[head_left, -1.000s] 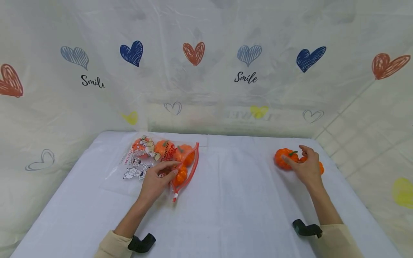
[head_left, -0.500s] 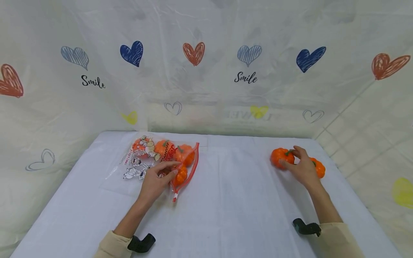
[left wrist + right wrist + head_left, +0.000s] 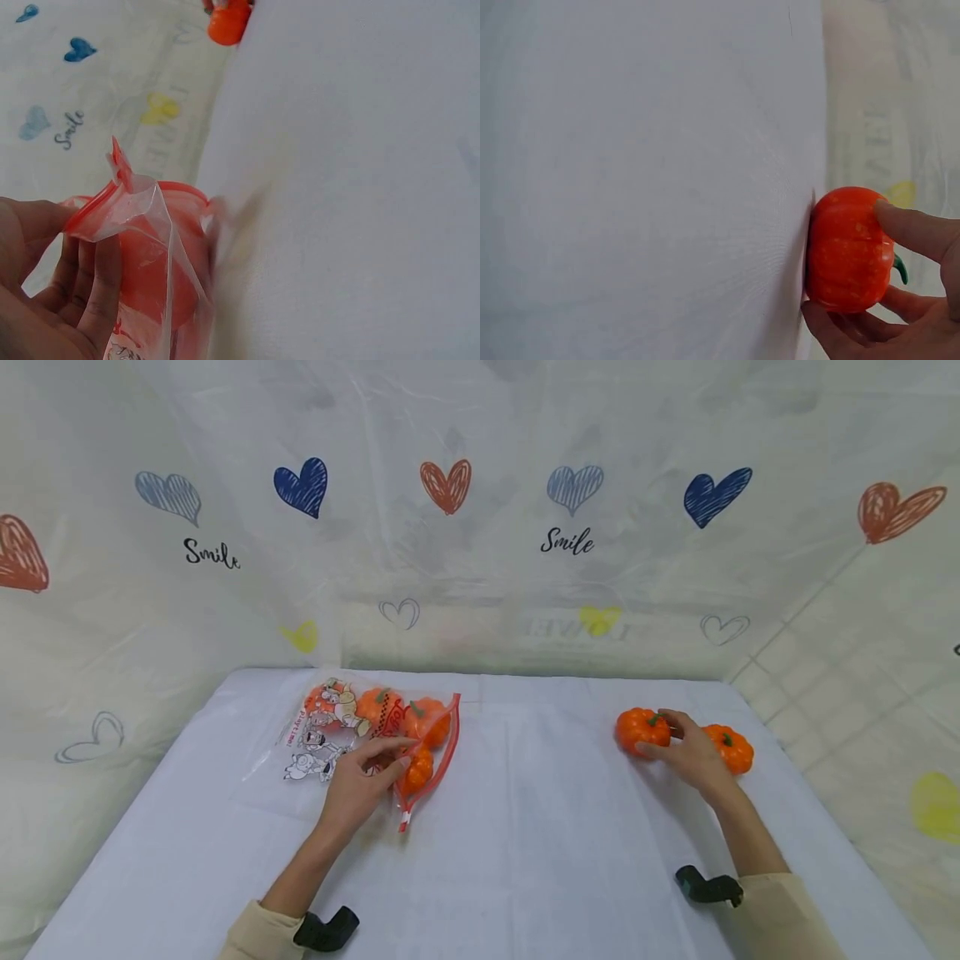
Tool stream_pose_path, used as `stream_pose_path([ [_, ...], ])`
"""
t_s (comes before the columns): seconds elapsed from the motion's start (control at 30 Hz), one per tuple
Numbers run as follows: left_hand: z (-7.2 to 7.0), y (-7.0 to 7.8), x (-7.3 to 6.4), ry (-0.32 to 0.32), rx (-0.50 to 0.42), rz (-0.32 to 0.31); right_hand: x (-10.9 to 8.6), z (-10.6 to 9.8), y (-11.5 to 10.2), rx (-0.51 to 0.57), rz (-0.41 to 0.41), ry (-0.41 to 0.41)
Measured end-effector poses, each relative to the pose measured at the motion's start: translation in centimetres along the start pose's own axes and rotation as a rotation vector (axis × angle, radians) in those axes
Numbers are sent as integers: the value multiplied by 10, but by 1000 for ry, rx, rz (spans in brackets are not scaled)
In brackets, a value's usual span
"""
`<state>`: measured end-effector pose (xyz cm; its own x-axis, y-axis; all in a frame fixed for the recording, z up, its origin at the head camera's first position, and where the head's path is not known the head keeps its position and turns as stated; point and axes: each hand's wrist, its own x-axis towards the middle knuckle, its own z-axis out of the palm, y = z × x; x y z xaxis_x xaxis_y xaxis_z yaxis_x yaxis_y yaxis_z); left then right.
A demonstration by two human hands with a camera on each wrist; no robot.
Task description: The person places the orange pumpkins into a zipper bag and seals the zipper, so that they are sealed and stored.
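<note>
On the left side of the table lies a clear zip bag (image 3: 318, 756) with a red slider edge and printed cartoon figures, several small orange pumpkins (image 3: 426, 720) inside it. My left hand (image 3: 362, 781) pinches the red edge of the bag between thumb and fingers, which the left wrist view shows close up. Over at the right, my right hand (image 3: 697, 756) grips a toy pumpkin (image 3: 849, 251) with a green stem, thumb on one side and fingers on the other. A second loose pumpkin (image 3: 729, 749) rests just behind that hand, at its right.
A white cloth covers the table (image 3: 525, 827). Behind it hangs a pale curtain (image 3: 495, 577) printed with hearts and "Smile". Each sleeve carries a black wrist mount (image 3: 327, 929).
My right hand has moved left, carrying the gripped pumpkin away from the other one, which now shows more fully. My left hand keeps its hold on the bag edge.
</note>
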<state>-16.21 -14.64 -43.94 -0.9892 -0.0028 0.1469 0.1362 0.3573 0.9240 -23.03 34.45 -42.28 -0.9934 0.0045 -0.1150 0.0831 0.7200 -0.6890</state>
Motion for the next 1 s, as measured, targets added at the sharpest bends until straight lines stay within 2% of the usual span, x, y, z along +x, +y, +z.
stream_pose_path([
  [0.4, -1, 1, -1, -9, 7, -11, -6, 6, -3, 60, -24, -64],
  [0.73, 0, 1, -1, -7, 4, -3, -13, 16, -9, 38, -37, -124],
  [1.0, -1, 0, 0, -6, 3, 3, -21, 25, -24, 24, -51, -165],
])
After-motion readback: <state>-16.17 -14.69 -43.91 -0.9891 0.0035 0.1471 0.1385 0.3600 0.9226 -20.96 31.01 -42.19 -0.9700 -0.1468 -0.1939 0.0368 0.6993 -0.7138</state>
